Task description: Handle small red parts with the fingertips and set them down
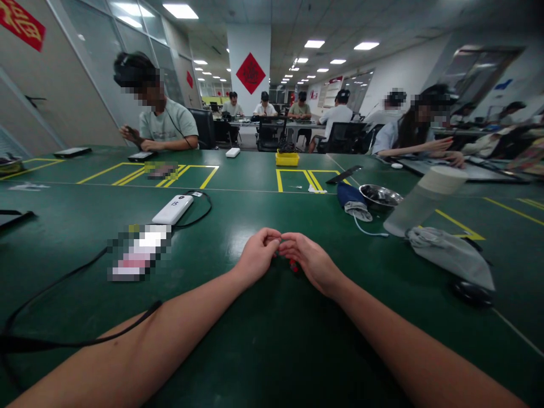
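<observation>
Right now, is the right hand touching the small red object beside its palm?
Cannot tell. In the head view, the small red object shows at the edge of the right hand, but no clear contact or gap shows.

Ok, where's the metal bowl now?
In the head view, the metal bowl sits right of centre on the table, beyond the right hand, between the blue pouch and the translucent cylinder.

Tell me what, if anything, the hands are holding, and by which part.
Cannot be told: small red pieces show below the left hand and right hand, but whether either grips them, and where, is hidden.
</observation>
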The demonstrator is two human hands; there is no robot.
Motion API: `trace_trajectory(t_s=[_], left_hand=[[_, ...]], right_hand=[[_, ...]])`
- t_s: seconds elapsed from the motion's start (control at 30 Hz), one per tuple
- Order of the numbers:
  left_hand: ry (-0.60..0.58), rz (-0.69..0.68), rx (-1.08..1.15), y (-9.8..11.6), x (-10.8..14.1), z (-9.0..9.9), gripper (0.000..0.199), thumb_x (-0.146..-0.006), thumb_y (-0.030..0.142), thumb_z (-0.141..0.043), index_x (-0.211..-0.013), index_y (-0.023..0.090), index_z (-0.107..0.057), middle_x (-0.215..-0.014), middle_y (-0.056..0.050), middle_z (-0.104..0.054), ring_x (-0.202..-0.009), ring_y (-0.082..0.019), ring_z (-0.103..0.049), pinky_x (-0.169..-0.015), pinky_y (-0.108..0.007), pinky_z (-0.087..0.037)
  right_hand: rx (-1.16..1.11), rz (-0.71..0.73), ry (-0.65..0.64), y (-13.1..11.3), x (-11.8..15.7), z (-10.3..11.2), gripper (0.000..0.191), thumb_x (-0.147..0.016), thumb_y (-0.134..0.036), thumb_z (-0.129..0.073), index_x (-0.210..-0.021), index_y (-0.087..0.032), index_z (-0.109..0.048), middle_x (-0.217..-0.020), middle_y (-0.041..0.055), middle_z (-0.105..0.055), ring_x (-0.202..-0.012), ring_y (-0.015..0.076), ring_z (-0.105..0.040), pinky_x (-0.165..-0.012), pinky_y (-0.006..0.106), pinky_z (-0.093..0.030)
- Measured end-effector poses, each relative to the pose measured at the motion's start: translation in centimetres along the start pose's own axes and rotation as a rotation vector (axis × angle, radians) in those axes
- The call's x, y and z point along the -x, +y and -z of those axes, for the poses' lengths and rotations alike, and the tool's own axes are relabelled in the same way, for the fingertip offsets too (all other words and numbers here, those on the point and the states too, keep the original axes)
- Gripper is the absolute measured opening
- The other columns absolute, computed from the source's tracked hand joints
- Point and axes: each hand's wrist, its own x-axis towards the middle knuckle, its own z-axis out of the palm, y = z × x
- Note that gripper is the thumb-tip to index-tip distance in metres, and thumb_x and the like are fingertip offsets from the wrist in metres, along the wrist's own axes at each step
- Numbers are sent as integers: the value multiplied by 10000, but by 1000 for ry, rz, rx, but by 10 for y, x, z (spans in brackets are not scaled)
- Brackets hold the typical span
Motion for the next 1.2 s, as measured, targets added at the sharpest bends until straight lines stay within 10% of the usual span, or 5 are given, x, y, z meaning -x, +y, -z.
trace_trajectory(t_s=[0.4,1.2], left_hand=[[-233,-314,-875,12,28,-9,170,-831,304,-512,-944,194,-574,-892,-78,-562,-820,-238,-554,-717,-354,-439],[-308,-348,-652,6,21,-8,172,-805,90,-472,-914,196,-551,-895,-51,-585,-847,-194,-560,-758,-327,-466]], right_hand=[[996,294,-174,-9,4,32,183,-754,-93,-538,-879,-172,-647,-874,50,-597,-846,176,-541,-798,299,-396],[1161,211,-239,-6,4,33,69,-806,-227,-606,-766,-189,-564,-749,9,-563,-654,136,-496,-594,258,-297]])
